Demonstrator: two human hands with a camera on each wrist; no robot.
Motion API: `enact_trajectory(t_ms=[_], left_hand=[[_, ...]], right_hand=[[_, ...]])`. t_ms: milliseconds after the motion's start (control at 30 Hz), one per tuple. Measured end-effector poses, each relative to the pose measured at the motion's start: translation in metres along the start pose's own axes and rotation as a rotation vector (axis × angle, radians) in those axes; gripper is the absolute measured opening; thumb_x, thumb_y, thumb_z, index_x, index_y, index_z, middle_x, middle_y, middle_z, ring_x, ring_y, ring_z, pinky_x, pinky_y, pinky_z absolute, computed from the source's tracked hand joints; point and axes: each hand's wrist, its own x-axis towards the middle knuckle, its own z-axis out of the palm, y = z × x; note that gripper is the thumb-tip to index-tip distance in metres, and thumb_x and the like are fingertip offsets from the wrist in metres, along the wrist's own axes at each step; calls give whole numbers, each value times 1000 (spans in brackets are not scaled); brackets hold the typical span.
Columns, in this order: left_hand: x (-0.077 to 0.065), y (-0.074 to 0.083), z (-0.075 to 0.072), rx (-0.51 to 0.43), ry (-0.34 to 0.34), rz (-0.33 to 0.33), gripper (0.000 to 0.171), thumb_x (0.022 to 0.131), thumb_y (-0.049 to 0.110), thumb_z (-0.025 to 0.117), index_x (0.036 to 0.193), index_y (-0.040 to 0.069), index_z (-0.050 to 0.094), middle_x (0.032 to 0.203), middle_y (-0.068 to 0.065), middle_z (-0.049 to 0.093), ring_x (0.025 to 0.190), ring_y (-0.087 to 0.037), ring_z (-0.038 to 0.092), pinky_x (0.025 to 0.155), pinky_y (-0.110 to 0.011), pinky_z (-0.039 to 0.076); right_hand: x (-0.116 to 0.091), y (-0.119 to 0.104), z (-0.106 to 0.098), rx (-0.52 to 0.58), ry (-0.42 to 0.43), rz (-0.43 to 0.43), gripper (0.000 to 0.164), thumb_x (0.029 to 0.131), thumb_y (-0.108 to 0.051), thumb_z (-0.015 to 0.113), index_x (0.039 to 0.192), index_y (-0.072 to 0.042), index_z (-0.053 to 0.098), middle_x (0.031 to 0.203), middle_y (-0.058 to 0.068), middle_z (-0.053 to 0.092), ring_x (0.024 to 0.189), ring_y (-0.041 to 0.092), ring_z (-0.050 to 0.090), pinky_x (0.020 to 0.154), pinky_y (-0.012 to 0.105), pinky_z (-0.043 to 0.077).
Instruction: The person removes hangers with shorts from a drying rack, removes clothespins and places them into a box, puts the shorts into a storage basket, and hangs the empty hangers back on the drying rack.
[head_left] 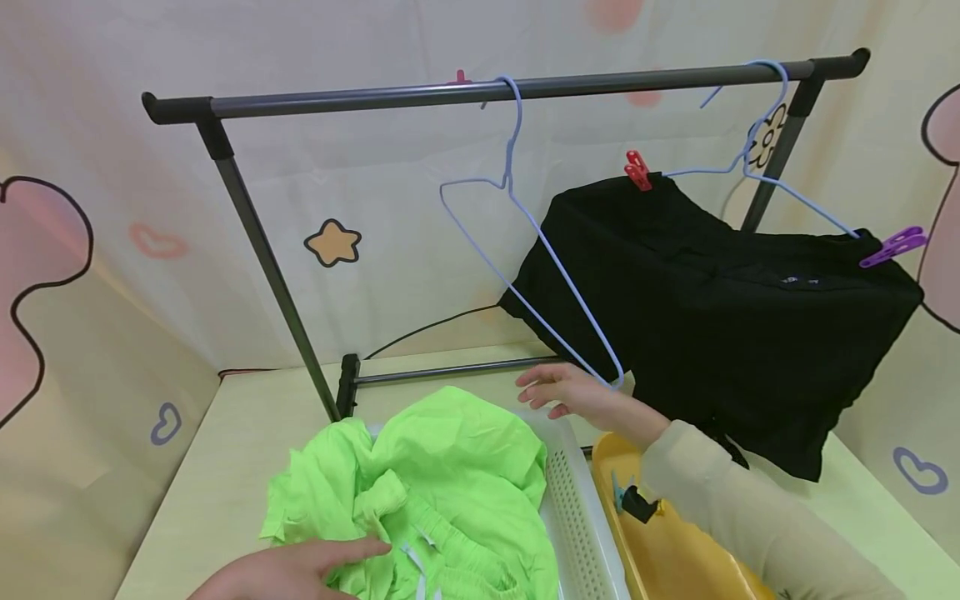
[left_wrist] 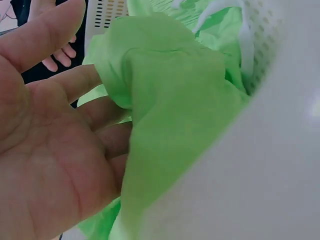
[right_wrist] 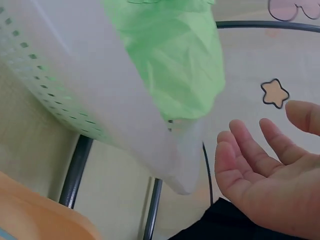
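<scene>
A bright green garment [head_left: 457,450] with a gathered waistband and white drawstring lies bunched in a white perforated basket [head_left: 581,508]. At its near left side is my left hand [head_left: 292,571]; in the left wrist view the fingers [left_wrist: 107,112] slip behind a fold of cloth while the thumb stands away from it. My right hand [head_left: 562,390] hovers by the basket's far right corner, just under an unused blue hanger [head_left: 555,250]. Its fingers are loosely bent and hold nothing, as the right wrist view shows.
A dark metal rack [head_left: 360,98] spans the back. Black shorts [head_left: 720,308] hang at its right from another blue hanger [head_left: 806,215], with a red clothespin [head_left: 638,171] and a purple clothespin [head_left: 892,247]. Below my right forearm stands a yellow tray [head_left: 660,554] holding clothespins [head_left: 626,496].
</scene>
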Motion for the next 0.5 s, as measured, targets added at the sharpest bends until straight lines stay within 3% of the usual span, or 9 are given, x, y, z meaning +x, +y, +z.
enact_trajectory(t_ms=[67, 133, 233, 333, 433, 500], left_hand=[[1, -1, 2, -33, -19, -6, 60, 78, 35, 64, 132, 26, 41, 135, -12, 39, 119, -23, 38, 87, -26, 38], [1, -1, 2, 3, -29, -3, 59, 77, 34, 66, 131, 26, 42, 132, -11, 42, 115, -17, 41, 85, -26, 39], [1, -4, 1, 111, -42, 55, 56, 79, 36, 64, 130, 27, 43, 129, -5, 46, 111, -6, 42, 86, -22, 38], [-1, -4, -1, 123, -45, 95, 54, 81, 36, 60, 131, 25, 42, 128, -3, 48, 108, 1, 44, 84, -19, 39], [-4, -1, -11, 79, -31, 152, 53, 86, 33, 55, 133, 16, 39, 133, -9, 43, 113, -7, 48, 85, -18, 39], [-7, 0, -22, 37, 13, 185, 51, 90, 29, 50, 135, 10, 36, 136, -14, 39, 119, -18, 46, 87, -18, 39]], right_hand=[[2, 3, 5, -45, -32, -5, 35, 90, -16, 48, 122, -2, 46, 121, 16, 52, 107, 28, 49, 80, 34, 42], [2, 5, 9, -98, -70, -23, 39, 90, -17, 48, 126, -3, 43, 128, 16, 47, 114, 31, 45, 85, 39, 40], [2, 7, 15, -155, -121, -66, 45, 90, -18, 48, 131, -2, 37, 135, 17, 39, 122, 33, 39, 95, 47, 34], [1, 7, 20, -201, -159, -98, 50, 89, -18, 49, 134, -2, 33, 138, 17, 35, 127, 34, 31, 101, 50, 27], [0, 6, 25, -250, -185, -109, 53, 89, -18, 52, 135, -4, 32, 140, 15, 32, 130, 32, 26, 103, 51, 24], [1, 6, 28, -287, -198, -116, 53, 88, -19, 52, 136, -5, 32, 141, 13, 32, 131, 32, 25, 102, 51, 25]])
